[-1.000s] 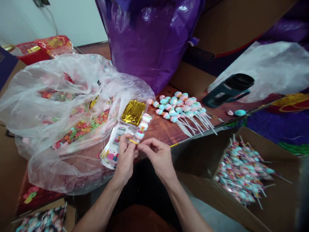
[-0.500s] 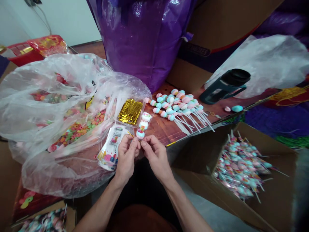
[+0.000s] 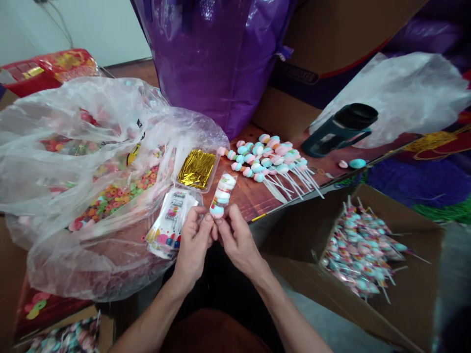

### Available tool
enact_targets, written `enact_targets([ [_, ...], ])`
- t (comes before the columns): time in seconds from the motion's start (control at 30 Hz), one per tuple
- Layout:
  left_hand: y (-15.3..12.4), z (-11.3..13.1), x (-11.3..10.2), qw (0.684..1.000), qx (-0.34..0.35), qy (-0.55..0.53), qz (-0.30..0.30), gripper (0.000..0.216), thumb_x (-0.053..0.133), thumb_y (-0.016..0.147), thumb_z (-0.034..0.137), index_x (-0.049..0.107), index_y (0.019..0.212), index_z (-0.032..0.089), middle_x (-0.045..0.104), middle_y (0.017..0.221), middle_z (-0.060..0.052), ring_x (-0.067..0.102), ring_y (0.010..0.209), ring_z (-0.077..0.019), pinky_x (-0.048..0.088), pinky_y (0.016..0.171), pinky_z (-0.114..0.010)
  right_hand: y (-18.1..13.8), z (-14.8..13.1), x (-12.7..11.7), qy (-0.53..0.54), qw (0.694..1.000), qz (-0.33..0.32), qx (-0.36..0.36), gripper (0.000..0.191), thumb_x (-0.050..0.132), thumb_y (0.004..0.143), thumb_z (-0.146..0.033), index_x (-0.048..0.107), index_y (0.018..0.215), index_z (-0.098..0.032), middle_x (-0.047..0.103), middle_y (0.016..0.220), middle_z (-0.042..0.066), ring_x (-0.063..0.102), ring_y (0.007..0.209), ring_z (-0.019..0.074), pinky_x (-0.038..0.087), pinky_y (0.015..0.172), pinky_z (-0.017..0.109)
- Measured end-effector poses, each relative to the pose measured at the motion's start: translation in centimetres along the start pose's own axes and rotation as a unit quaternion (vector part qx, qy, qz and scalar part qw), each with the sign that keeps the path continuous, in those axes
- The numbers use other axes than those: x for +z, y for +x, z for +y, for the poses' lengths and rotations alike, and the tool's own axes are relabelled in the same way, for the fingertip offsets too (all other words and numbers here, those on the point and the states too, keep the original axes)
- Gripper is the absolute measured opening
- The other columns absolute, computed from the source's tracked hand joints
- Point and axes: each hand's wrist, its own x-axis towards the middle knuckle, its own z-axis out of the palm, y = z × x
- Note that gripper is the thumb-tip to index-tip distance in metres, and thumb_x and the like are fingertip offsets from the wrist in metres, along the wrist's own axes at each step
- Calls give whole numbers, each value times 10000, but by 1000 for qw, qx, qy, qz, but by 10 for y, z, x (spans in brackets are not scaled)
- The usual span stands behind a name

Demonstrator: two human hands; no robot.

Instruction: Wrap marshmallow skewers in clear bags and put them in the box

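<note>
One wrapped marshmallow skewer (image 3: 222,196) lies to the right of, and nearer than, the single heap of gold strips (image 3: 197,169) on the table (image 3: 246,196). Two hands, the left hand (image 3: 196,234) and the right hand (image 3: 236,234), pinch its lower end with narrowed fingers. Relative to the gold strips: one stack of printed sleeves (image 3: 171,223), near side; overlapping bare skewers (image 3: 270,156), not exactly countable, right; one flask (image 3: 338,131) and two loose candies (image 3: 356,163), farther right.
</note>
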Motion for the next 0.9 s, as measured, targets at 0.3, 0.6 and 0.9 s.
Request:
enact_targets([
  [0.3, 5, -4, -6, 999, -49, -10, -6, 343, 832, 747, 408, 707, 917, 138, 574, 678, 18, 405, 524, -34, 344, 497, -147, -7, 0, -6, 39, 997, -2, 70, 158, 495, 994, -283, 558, 863, -220, 570, 719, -30, 531, 616, 115, 434, 570, 229],
  [0.6, 12, 5, 5, 972, -169, -158, -31, 406, 943, 596, 298, 666, 833, 120, 480, 650, 66, 367, 488, 4, 255, 421, -102, -7, 17, -13, -284, 910, 103, -283, 236, 558, 941, -82, 711, 1074, -202, 736, 1000, 97, 683, 888, 195, 546, 792, 316],
  [0.9, 15, -3, 16, 979, -137, -126, -83, 372, 875, 672, 472, 728, 873, 196, 659, 906, -35, 624, 847, -159, 534, 738, -258, -15, -9, -9, -59, 984, 169, -18, 165, 538, 956, -225, 587, 799, -211, 607, 726, 0, 567, 661, 137, 470, 640, 267],
])
